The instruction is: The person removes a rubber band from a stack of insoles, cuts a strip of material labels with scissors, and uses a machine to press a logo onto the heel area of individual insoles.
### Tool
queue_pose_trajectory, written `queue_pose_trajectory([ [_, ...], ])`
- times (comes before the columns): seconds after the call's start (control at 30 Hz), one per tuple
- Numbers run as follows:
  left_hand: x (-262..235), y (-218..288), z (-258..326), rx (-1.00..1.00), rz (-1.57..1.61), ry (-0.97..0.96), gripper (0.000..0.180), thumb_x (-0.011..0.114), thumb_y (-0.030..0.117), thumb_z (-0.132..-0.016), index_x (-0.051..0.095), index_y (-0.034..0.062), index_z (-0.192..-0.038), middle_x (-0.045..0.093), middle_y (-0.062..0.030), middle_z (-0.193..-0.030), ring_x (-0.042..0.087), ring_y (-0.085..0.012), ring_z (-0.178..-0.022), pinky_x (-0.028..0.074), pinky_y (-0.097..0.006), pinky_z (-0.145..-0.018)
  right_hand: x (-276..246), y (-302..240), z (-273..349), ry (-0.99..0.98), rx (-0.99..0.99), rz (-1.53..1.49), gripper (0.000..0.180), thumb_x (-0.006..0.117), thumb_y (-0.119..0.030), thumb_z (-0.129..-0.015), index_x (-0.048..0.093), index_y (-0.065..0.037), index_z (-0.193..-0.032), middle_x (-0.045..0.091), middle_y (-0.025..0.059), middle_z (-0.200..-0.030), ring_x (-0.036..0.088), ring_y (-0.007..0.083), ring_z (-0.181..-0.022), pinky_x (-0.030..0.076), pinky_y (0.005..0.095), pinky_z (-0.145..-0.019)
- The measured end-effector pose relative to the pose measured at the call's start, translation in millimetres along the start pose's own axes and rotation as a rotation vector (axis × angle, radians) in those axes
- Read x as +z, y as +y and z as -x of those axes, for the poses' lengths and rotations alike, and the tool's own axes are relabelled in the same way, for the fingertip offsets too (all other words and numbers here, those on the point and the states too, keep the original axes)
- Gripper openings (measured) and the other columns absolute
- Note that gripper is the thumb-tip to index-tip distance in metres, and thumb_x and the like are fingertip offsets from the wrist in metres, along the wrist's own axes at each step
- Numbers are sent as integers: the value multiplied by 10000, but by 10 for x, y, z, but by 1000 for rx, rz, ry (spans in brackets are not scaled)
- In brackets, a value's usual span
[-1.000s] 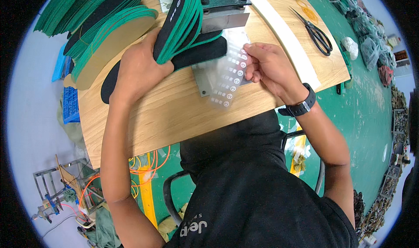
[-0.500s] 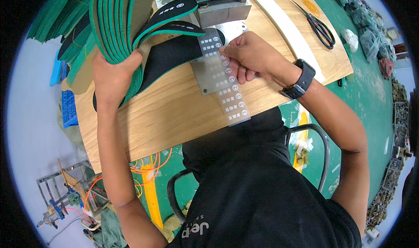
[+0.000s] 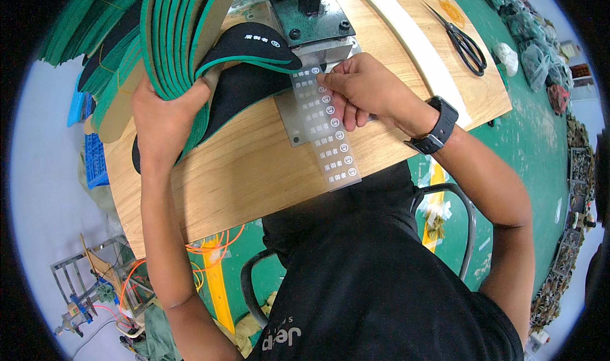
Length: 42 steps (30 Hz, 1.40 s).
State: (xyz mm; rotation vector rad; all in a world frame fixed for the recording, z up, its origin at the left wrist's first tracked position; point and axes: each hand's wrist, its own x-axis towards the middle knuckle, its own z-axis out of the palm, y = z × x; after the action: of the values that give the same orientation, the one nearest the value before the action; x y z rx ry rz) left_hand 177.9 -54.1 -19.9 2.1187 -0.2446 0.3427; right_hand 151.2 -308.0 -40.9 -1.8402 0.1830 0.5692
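My left hand (image 3: 166, 110) is closed round a thick stack of insoles (image 3: 175, 34), with green edges and black or tan faces. A black insole with a white print (image 3: 254, 43) fans out from the stack. Beneath it, another black insole (image 3: 244, 94) reaches right toward the metal base plate (image 3: 291, 122). My right hand (image 3: 359, 88) pinches a clear transfer strip (image 3: 333, 138) with a row of white prints. The strip hangs over the table's front edge. Behind the strip, the press head (image 3: 311, 21) sits low; the contact under it is hidden.
Black scissors (image 3: 467, 46) lie at the table's (image 3: 216, 196) right side, beside a curved white strip (image 3: 413, 43). More bundled insoles (image 3: 82, 18) are stacked at the far left. A blue crate (image 3: 95, 161) stands left of the table. Plastic bags (image 3: 540, 56) lie on the floor at right.
The press head has come down, and the far end of the lower insole is now hidden. The fanned printed insoles have dropped closer to it. My right hand still pinches the strip.
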Motion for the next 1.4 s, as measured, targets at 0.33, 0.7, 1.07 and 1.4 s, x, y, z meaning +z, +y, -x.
queue_pose_trajectory([
  [0.33, -48, -12, 15, -44, -36, -2, 231, 681, 114, -701, 619, -13, -884, 630, -29, -746, 543, -74, -674, 467, -250, -664, -3, 2, 53, 12, -23, -51, 328, 534, -256, -932, 589, 13, -754, 625, 83, -587, 577, 124, -393, 380, 192, -309],
  [0.7, -7, 60, 67, -73, -73, -6, 283, 672, 139, -674, 604, -31, -890, 621, -70, -731, 549, -98, -668, 467, -262, -658, -70, 23, 109, -21, 4, -116, 292, 566, -232, -894, 585, 41, -793, 644, 110, -631, 592, 152, -426, 415, 218, -350],
  [1.07, 89, 103, 84, -30, -73, -68, 460, 685, 139, -671, 597, -25, -1092, 646, -155, -786, 631, -225, -701, 496, -305, -704, -38, 83, 141, 16, 12, -219, 321, 566, -199, -914, 555, -19, -648, 562, 62, -511, 560, 135, -370, 409, 201, -313],
  [1.4, 65, 157, 90, -53, -186, -107, 532, 675, 173, -673, 563, -6, -1161, 654, -202, -848, 643, -331, -800, 497, -364, -765, -30, 147, 143, 7, -44, -228, 252, 563, -200, -928, 568, -30, -742, 551, 16, -557, 519, 93, -365, 346, 186, -319],
])
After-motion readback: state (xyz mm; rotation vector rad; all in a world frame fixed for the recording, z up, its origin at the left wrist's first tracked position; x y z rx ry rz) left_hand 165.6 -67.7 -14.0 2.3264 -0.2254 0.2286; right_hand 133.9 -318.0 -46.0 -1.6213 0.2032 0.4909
